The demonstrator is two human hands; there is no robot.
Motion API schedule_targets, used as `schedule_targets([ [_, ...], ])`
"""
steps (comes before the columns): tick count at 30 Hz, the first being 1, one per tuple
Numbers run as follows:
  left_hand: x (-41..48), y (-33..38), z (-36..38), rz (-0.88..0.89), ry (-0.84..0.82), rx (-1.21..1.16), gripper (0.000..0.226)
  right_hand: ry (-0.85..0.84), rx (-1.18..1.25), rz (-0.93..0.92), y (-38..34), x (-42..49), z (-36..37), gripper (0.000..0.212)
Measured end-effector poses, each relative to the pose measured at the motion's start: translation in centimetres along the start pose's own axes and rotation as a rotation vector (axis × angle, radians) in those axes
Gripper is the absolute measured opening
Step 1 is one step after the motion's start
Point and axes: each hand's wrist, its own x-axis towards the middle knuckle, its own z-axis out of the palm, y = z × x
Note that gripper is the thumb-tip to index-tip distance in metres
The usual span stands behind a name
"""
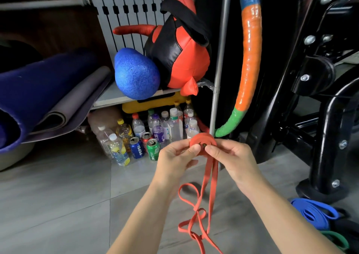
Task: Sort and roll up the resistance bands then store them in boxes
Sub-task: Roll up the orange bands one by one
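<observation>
Just right of the frame's centre, both hands pinch a partly rolled red resistance band [203,143]. The left hand [174,156] presses its thumb on the coil's face, fingers curled behind. The right hand [231,156] grips the coil's right side between thumb and curled fingers. The band's loose tail hangs down to the tiled floor [58,205], looping there. A blue band [312,213] and a green band [336,240] lie at lower right.
</observation>
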Motion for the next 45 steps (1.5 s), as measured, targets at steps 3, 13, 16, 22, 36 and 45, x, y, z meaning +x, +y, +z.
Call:
schedule_targets([
  [3,0.5,-0.3,-0.7,0.098,-0.016,0.358,0.019,-0.081,-0.394,-0.060,-0.2,0.2,-1.1,0.023],
  [13,0.7,0.6,-0.8,0.314,-0.084,0.897,0.019,-0.195,-0.741,-0.041,-0.7,0.6,-1.5,0.014],
  [16,0.5,0.9,-0.9,0.278,-0.108,0.790,0.020,-0.229,-0.555,0.023,-1.0,0.7,-1.5,0.016],
  [22,0.5,2.1,-1.7,0.231,-0.094,0.641,0.023,-0.274,-0.499,0.128,-0.5,0.7,-2.1,0.021],
  [36,0.3,0.7,-0.5,0.009,-0.024,0.156,0.016,-0.061,-0.176,0.085,-0.7,0.7,-0.9,0.011],
  [45,0.1,2.1,-0.7,0.282,-0.127,0.884,0.017,-0.194,-0.625,0.002,-1.4,0.9,-1.5,0.013],
])
